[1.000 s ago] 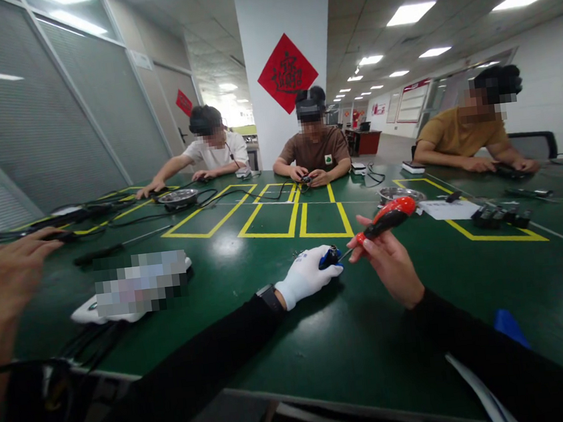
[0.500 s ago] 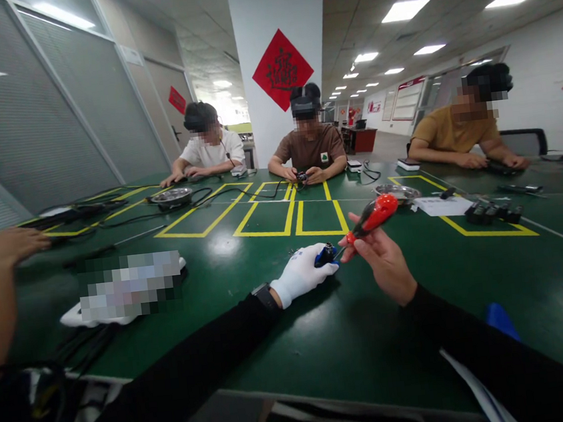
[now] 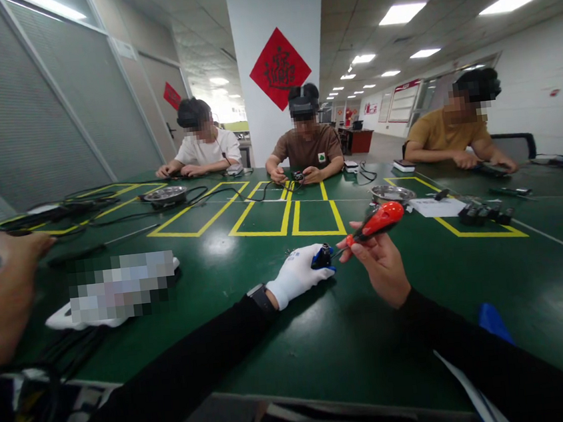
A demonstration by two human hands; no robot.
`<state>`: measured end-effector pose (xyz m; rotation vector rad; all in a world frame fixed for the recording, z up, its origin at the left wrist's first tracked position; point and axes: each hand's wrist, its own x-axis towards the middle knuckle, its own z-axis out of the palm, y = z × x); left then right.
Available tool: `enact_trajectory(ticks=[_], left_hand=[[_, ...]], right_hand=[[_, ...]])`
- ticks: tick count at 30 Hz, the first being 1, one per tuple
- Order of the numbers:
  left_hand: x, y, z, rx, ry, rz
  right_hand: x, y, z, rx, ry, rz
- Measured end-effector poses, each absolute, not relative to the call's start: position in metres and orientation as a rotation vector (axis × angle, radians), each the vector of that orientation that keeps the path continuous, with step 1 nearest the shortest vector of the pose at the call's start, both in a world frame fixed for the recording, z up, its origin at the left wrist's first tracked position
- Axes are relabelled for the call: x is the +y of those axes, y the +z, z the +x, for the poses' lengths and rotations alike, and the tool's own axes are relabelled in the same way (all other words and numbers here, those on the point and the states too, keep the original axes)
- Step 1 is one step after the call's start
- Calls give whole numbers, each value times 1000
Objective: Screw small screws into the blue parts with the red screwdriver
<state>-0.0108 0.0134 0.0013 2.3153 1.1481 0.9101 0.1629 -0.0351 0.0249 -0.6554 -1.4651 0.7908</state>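
My left hand (image 3: 302,274), in a white glove with blue fingertips, is closed round a small black part (image 3: 323,255) low over the green table (image 3: 285,345). Close by on the right, my bare right hand (image 3: 380,262) grips a red and black screwdriver (image 3: 376,222). Its handle points up and to the right, and its thin shaft slants down to the left, to the black part. Whether the tip touches the part is too small to tell.
A white power strip (image 3: 120,302) lies at the left, near another person's arm (image 3: 6,294). Metal bowls (image 3: 166,195) (image 3: 393,193), a paper sheet (image 3: 437,207) and black parts (image 3: 485,213) lie farther off. Three people sit opposite.
The view has shifted slightly. The screwdriver handle has tipped a little lower to the right. The person's hand at the far left has changed its pose. My left hand still holds the black part.
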Motion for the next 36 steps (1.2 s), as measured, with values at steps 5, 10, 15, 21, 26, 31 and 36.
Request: enact_trajectory(ticks=[5,10,15,21,26,31,36], left_hand=[[12,2,-11,1121,931,2340],[10,5,-11,1128,920,2352],[9,9,-11,1146,869,2309],[7,10,-11,1154,907,2288],[8,9,-11,1150,909,2294],[9,8,-11,1140,912,2296],[9,7,-10,1140,902,2287]], right_hand=[[-34,25,163,-1438,785,-647],[-34,24,163,-1423,796,-638],[-30,27,162,-1350,829,-639],[-27,29,167,-1314,891,-625],[-26,31,167,-1308,899,-652],[-29,35,163,-1350,887,-645],[-32,35,164,-1347,1044,-590]])
